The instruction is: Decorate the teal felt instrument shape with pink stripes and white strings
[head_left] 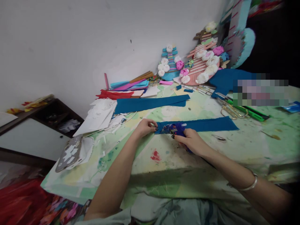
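Observation:
A long blue strip of fabric or paper [211,124] lies flat across the table in front of me. My left hand [147,127] pinches the strip's left end with thumb and fingers. Wrapped in my right hand [191,140] is a blue glue gun [179,128], a white glue stick poking from its back. The gun's nozzle points left, over the strip and close to my left fingertips. Whether the tip touches the strip I cannot tell. Farther back lies another wide blue piece [150,103].
White paper sheets [98,114] and a grey patterned case [69,154] are on the left. Gold-handled scissors [231,111] and a green cutter [254,114] lie at right. Flower-trimmed guitar shapes [171,73] lean on the wall. The table's cloth [140,159] hangs over the front edge.

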Demonstrator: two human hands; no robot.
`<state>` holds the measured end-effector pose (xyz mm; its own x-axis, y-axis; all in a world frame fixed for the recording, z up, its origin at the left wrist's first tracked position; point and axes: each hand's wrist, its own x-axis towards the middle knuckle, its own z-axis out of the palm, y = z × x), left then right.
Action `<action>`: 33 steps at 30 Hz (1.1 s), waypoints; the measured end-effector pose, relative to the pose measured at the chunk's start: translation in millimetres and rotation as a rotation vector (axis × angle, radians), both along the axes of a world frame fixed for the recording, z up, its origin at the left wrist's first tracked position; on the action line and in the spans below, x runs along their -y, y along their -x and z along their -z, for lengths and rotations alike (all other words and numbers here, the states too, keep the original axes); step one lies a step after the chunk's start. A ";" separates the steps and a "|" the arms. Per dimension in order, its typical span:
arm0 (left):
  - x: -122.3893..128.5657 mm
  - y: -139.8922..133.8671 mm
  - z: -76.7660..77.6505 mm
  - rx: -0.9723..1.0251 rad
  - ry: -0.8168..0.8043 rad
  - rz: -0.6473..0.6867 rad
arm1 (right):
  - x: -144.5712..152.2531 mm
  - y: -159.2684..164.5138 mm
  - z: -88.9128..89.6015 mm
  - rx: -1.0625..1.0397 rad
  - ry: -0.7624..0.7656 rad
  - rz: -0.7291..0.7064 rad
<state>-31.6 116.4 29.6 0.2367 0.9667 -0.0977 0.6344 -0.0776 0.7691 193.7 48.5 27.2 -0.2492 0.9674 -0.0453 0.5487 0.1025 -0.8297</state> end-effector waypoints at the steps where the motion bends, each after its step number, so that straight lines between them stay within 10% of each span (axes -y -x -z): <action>1: 0.1 -0.1 -0.2 0.000 0.001 -0.001 | -0.1 -0.3 0.1 -0.023 0.011 0.002; 33: -1.3 1.1 1.2 -0.011 0.003 0.003 | 2.6 4.7 -0.9 0.071 -0.070 -0.035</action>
